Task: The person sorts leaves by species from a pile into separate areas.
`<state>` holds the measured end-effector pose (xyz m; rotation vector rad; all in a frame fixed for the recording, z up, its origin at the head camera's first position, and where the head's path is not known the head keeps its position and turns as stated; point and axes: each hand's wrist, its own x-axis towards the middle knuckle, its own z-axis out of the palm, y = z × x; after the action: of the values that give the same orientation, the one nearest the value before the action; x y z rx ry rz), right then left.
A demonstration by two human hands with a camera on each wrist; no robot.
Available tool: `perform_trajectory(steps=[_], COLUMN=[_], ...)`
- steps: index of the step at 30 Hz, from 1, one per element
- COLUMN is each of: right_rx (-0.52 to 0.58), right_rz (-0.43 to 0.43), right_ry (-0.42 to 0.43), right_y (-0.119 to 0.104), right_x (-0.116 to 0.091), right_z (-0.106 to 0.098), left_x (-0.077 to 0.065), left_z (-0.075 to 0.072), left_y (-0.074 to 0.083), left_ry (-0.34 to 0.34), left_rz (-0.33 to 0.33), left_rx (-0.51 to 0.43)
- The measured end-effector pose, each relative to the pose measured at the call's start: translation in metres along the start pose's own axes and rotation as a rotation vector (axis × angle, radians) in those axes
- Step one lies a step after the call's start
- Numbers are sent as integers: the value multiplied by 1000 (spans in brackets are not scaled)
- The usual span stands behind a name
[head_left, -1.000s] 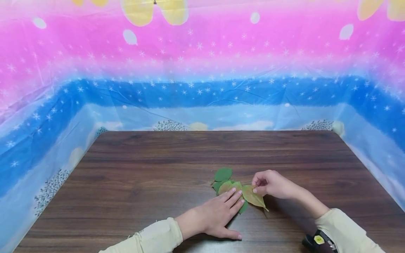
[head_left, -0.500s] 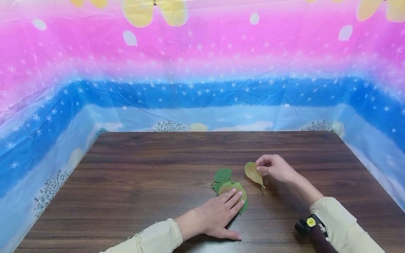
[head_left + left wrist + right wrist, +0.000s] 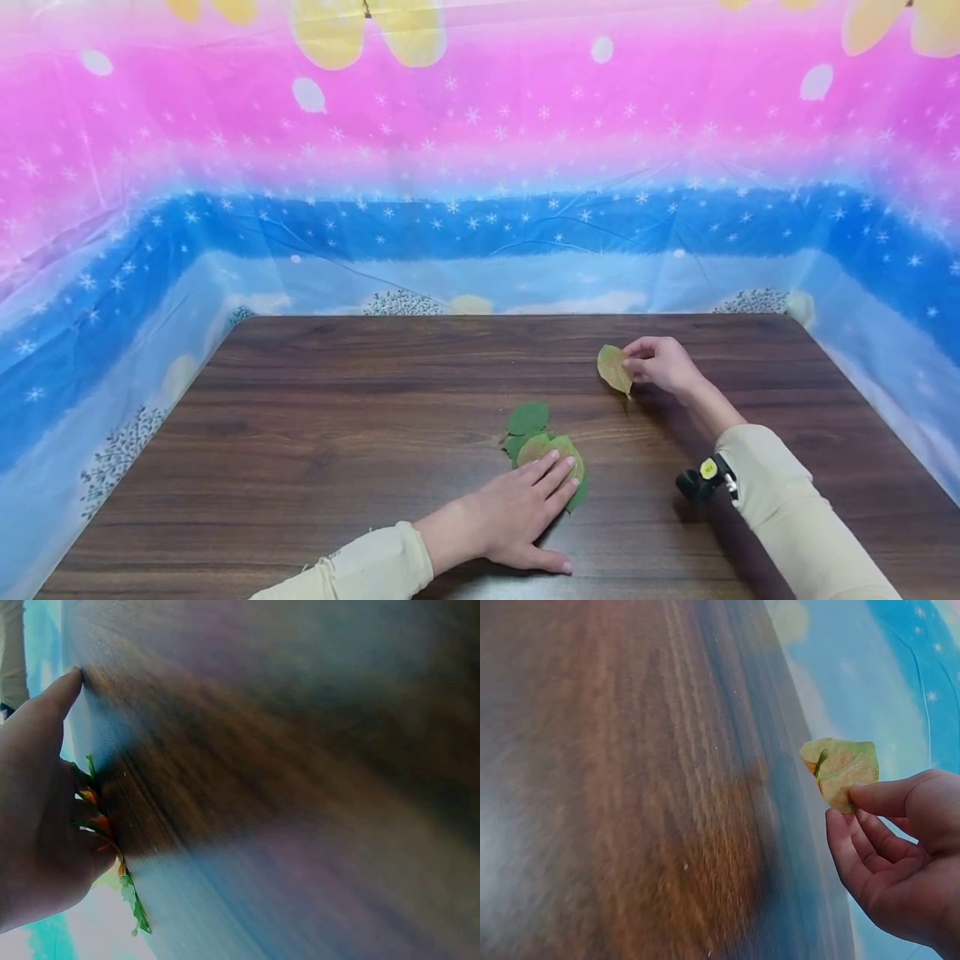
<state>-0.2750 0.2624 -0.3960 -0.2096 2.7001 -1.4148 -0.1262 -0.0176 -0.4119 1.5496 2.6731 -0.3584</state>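
Note:
My right hand (image 3: pixel 663 364) pinches a yellow-green leaf (image 3: pixel 614 370) between thumb and fingers, over the right rear part of the table. In the right wrist view the same leaf (image 3: pixel 851 769) stands out past the thumb tip, its stalk side turned to the camera. Flat on a small pile of leaves (image 3: pixel 566 450) lies my left hand (image 3: pixel 521 517), fingers straight and thumb spread on the table. Part of the pile is hidden under those fingers. A darker green leaf (image 3: pixel 528 417) sticks out at the pile's far side. The left wrist view shows leaf edges (image 3: pixel 135 904) under the hand (image 3: pixel 37 817).
The dark wood-grain table (image 3: pixel 337 400) has rounded far corners. A pink and blue snowflake cloth (image 3: pixel 480 217) hangs around its back and sides. A black wrist device with a yellow label (image 3: pixel 708 471) hangs at the right cuff.
My right hand has drawn the yellow-green leaf off the pile and carried it away, toward the table's far right. The left hand has stayed on the pile.

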Motion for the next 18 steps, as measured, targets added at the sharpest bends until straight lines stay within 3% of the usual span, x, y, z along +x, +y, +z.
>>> perform_trajectory(steps=[11,18], right_rx=[58,-23], right_rz=[86,94], right_ry=[40,90], right_y=[9,17], right_x=[19,27], right_z=[5,10], left_x=[1,0], left_z=[1,1], left_y=[0,-1], left_ry=[-20,-19], left_rz=[-14,-9], left_rx=[-3,-3])
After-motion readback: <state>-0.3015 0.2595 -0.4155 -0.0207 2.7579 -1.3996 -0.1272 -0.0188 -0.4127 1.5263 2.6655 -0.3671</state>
